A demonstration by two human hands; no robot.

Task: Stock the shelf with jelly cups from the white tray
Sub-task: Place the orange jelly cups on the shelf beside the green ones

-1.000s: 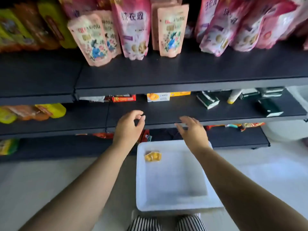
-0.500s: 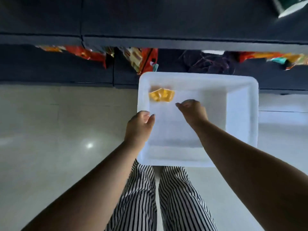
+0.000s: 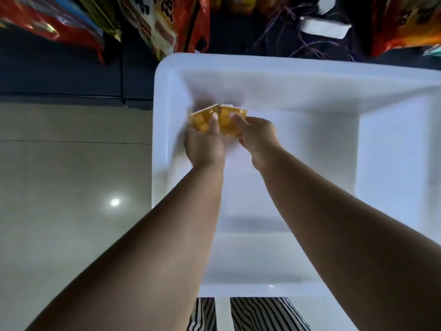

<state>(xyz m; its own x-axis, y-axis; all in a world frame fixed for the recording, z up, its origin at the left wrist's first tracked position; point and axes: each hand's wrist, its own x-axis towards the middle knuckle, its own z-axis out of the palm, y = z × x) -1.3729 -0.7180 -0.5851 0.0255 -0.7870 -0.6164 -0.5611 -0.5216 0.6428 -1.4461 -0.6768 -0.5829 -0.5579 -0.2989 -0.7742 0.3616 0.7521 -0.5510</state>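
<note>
While the person bends over a white tray (image 3: pixel 393 163) on a pale tiled floor (image 3: pixel 71 187), both bare hands reach into its far left corner, where two yellow jelly cups lie side by side. The left hand (image 3: pixel 205 144) curls round the left jelly cup (image 3: pixel 200 121), thumb laid over its top; the right hand (image 3: pixel 259 136) grips the right jelly cup (image 3: pixel 226 123) from the other side. Taking one cup in each hand looks like a way to carry both in a single trip. No other cups show in the tray, so these seem to be the last ones left. Whether the cups are already lifted or rest on the tray's bottom cannot be told, since the view is slightly blurred. Just beyond the tray runs a dark bottom shelf (image 3: pixel 71 75) with red and orange snack bags (image 3: pixel 164 25). Striped trousers (image 3: pixel 262 314) show at the near edge.
</note>
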